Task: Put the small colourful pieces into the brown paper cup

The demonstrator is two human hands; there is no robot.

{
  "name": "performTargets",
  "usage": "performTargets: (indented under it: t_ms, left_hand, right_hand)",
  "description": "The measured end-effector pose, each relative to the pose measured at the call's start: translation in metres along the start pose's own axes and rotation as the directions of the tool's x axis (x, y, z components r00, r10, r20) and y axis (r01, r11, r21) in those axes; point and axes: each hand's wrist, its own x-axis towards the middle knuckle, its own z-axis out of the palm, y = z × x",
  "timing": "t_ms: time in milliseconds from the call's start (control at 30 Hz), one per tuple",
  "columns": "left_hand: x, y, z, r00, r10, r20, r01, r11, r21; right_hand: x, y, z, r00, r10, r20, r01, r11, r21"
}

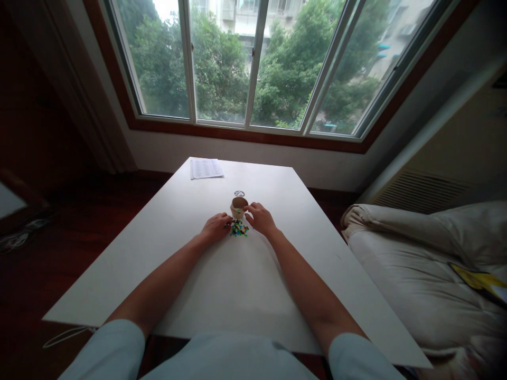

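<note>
A small tan cup (234, 210) with an open top stands on the white table. Right in front of it lies a loose pile of tiny coloured pieces (239, 228), mostly green, blue and dark, with some yellow and red. My left hand (216, 227) rests at the left edge of the pile, its fingers curled with the tips among the pieces. At the right side of the cup's rim, my right hand (260, 218) has its fingertips drawn together. What either hand pinches is too small to make out. Just behind the cup is a small round dark-outlined item (239, 193).
The white table (158, 274) narrows toward a window (222, 63). Printed sheets (206, 169) lie at its far left corner. A pale padded sofa (404, 258) stands to the right. Below the table's left front edge hangs a white cord (65, 336).
</note>
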Motion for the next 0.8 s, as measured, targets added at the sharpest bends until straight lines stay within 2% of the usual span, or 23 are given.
performTargets:
  t_ms: [367, 800]
  left_hand:
    - [-0.0005, 0.0013, -0.0014, 1.000, 0.001, -0.003, -0.001, 1.000, -0.001]
    - [0.0006, 0.0000, 0.0005, 1.000, 0.029, -0.011, -0.029, 1.000, 0.007]
  right_hand:
    - [-0.0007, -0.0027, 0.0036, 0.997, 0.069, 0.021, -0.068, 0.996, -0.052]
    - [-0.0023, -0.0033, 0.0094, 0.994, 0.107, -0.021, -0.108, 0.992, -0.059]
